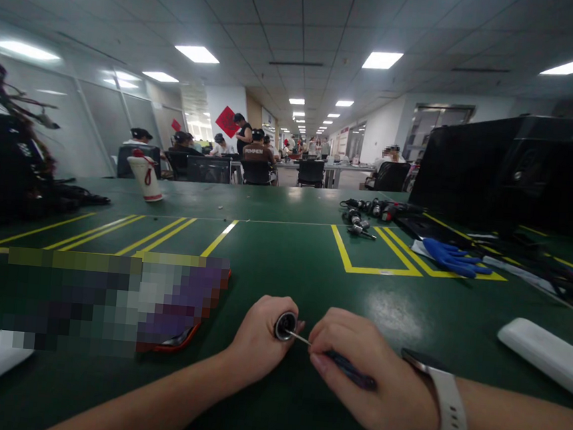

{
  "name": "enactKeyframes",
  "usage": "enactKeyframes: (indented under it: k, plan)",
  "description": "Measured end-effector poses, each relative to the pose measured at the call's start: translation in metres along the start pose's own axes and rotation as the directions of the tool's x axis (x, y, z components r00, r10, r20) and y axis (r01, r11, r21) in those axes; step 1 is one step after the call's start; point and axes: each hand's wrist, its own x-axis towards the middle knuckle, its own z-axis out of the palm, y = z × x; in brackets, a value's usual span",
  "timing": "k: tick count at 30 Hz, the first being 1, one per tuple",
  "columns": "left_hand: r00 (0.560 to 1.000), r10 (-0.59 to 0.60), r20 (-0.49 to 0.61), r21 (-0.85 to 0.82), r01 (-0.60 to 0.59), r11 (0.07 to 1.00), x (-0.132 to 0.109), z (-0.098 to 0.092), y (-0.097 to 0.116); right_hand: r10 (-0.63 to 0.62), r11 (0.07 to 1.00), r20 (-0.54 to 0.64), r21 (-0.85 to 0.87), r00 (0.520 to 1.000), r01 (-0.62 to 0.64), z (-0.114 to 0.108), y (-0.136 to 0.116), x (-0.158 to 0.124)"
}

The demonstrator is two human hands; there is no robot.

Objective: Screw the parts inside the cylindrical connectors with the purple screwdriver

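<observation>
My left hand (262, 337) is wrapped round a small dark cylinder (285, 326) with a metal rim, its open end facing me and to the right. The rest of that part is hidden in the fist. In my right hand (360, 369) is a screwdriver (350, 370) with a dark handle, pinched near the front. Its thin metal shaft slants left, and the tip reaches into the cylinder's opening. How deep the tip sits cannot be made out. Both hands are just above the green tabletop (263, 246), close together.
Left of my hands lies a purple object with a red edge (193, 307), partly pixelated. Several dark metal parts (361, 215) sit farther back, near blue gloves (451, 256) and a black monitor (471, 171). A paper cup (145, 176) stands at the left back. White bars (548, 355) flank me.
</observation>
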Motion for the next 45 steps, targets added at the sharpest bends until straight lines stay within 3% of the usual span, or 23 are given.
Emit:
enactKeyframes:
  k: [12, 17, 25, 28, 31, 34, 37, 45]
  plan:
    - [1.000, 0.018, 0.008, 0.023, -0.018, 1.000, -0.001, 0.000, -0.001, 0.001, 0.997, -0.053, -0.074, 0.999, -0.005, -0.001, -0.002, -0.003]
    - [0.998, 0.056, 0.007, 0.045, -0.056, 0.997, -0.002, 0.001, -0.001, 0.030, 0.992, -0.017, -0.120, 0.999, -0.032, 0.001, -0.005, -0.001]
    - [1.000, 0.030, -0.001, 0.060, -0.030, 0.998, -0.002, 0.000, 0.000, 0.278, 0.960, -0.081, 0.045, 0.957, -0.275, -0.001, 0.000, 0.003]
    - [1.000, 0.001, 0.001, 0.060, -0.001, 0.998, -0.002, -0.001, 0.000, 0.319, 0.946, -0.085, 0.086, 0.944, -0.312, -0.001, 0.001, 0.003]
    - [0.999, -0.032, 0.004, 0.033, 0.031, 0.999, -0.001, -0.001, 0.000, 0.240, 0.971, -0.089, 0.028, 0.967, -0.238, 0.002, 0.000, 0.000]
    - [0.997, -0.072, -0.008, -0.013, 0.071, 0.997, -0.001, 0.000, -0.001, 0.072, 0.993, -0.014, -0.093, 0.997, -0.073, 0.005, -0.002, -0.002]
    - [0.996, -0.086, -0.012, -0.060, 0.085, 0.995, 0.000, 0.002, -0.002, -0.049, 0.985, 0.055, -0.165, 0.997, 0.057, 0.005, -0.002, -0.002]
    - [0.994, -0.100, -0.043, -0.137, 0.093, 0.986, 0.000, 0.000, 0.000, -0.120, 0.964, 0.090, -0.227, 0.989, 0.138, 0.006, 0.006, -0.003]
